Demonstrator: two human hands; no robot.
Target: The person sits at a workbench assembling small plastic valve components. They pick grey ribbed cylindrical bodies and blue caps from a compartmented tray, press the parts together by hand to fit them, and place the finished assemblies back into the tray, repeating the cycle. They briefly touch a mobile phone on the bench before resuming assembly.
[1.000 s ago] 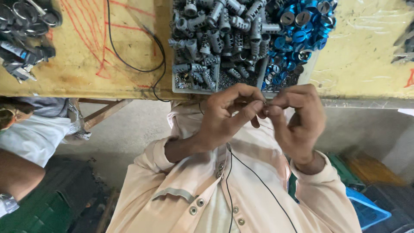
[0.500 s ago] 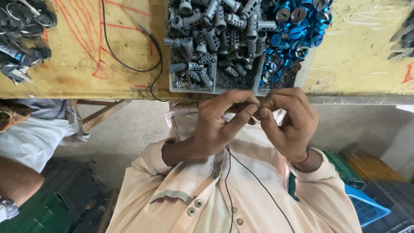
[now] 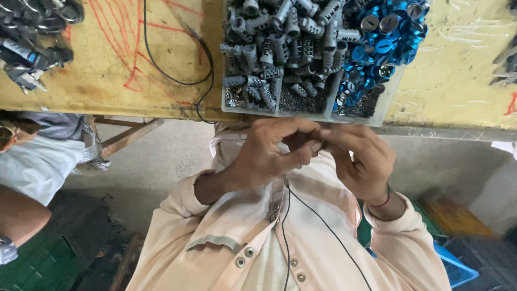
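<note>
Two hands meet just below the near edge of the table, fingers curled toward each other. The left hand (image 3: 264, 156) and the right hand (image 3: 358, 161) are pressed together at the fingertips, pinching a small part (image 3: 318, 144) between them — it is almost all hidden, so I cannot tell its shape. A thin black wire (image 3: 318, 221) hangs from under the hands down over the pale shirt (image 3: 237, 237). To judge from the pieces nearby, the part is light, hard and a little slippery; a grip on its sides with fingertips seems best. Just beyond the hands a divided tray (image 3: 328, 115) stands on the yellow table (image 3: 107, 81), with grey cylinders (image 3: 280, 48) on the left and blue round caps (image 3: 382, 43) on the right. At the far left lie dark tools (image 3: 32, 37) — and another person's arm (image 3: 21, 215) lower down.
</note>
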